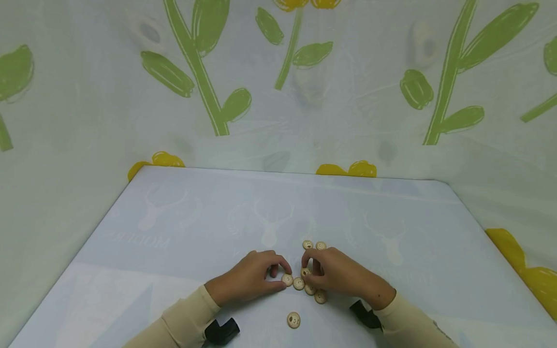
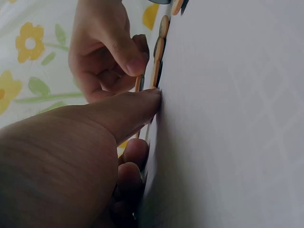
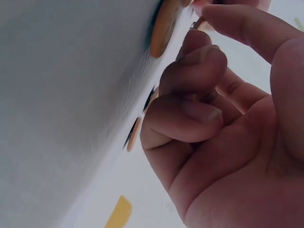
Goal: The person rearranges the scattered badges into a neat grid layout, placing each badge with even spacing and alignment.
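Note:
In the head view my left hand (image 1: pixel 252 276) pinches a small round wooden disc (image 1: pixel 287 280) between thumb and index finger, at the table surface. My right hand (image 1: pixel 337 274) pinches another wooden disc (image 1: pixel 306 272) with dark markings. Between the hands lies a disc (image 1: pixel 298 283), beside the one under my left fingertips. Two more discs, a nearer one (image 1: pixel 320 296) and its neighbour (image 1: pixel 310 289), continue the row below my right hand. In the left wrist view, the right hand's disc (image 2: pixel 139 83) appears edge-on, slightly off the table. The right hand's other fingers are curled.
Two discs, one on the left (image 1: pixel 307 244) and one on the right (image 1: pixel 321 245), lie beyond my right hand. A single disc (image 1: pixel 293 320) sits nearer me. The pale table (image 1: pixel 174 217) meets a flower-patterned curtain (image 1: pixel 348 121) at its far edge.

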A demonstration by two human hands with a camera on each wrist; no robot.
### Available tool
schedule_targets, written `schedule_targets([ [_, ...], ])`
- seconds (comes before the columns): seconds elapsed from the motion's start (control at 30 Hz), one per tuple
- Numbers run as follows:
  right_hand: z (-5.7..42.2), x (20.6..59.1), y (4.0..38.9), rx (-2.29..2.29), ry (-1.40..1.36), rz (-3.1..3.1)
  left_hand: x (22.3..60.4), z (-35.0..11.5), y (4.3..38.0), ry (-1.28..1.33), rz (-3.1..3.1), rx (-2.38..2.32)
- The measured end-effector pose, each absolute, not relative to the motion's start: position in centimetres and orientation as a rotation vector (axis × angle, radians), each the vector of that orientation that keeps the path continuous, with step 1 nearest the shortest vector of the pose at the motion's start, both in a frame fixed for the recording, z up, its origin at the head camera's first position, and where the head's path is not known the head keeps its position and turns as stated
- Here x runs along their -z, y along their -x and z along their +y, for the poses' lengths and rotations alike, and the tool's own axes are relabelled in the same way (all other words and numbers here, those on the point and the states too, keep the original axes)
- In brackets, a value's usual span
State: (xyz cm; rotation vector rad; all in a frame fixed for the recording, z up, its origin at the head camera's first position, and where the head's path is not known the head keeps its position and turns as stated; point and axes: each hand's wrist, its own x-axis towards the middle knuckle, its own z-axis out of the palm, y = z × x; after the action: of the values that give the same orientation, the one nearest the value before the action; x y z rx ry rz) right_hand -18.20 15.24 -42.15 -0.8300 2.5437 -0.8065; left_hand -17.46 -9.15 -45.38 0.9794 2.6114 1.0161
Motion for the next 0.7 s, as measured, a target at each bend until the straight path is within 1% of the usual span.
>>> schedule_targets([
  [0.23,15.85,42.00,18.33,0.829,0.813,2.570,45.47,-9.09,17.44,-0.977,2.608,-1.011],
  [0.7,16.18,41.53,18.74,0.694,0.680,2.732,45.41,-9.08,17.31,-0.956,2.606,-1.005],
])
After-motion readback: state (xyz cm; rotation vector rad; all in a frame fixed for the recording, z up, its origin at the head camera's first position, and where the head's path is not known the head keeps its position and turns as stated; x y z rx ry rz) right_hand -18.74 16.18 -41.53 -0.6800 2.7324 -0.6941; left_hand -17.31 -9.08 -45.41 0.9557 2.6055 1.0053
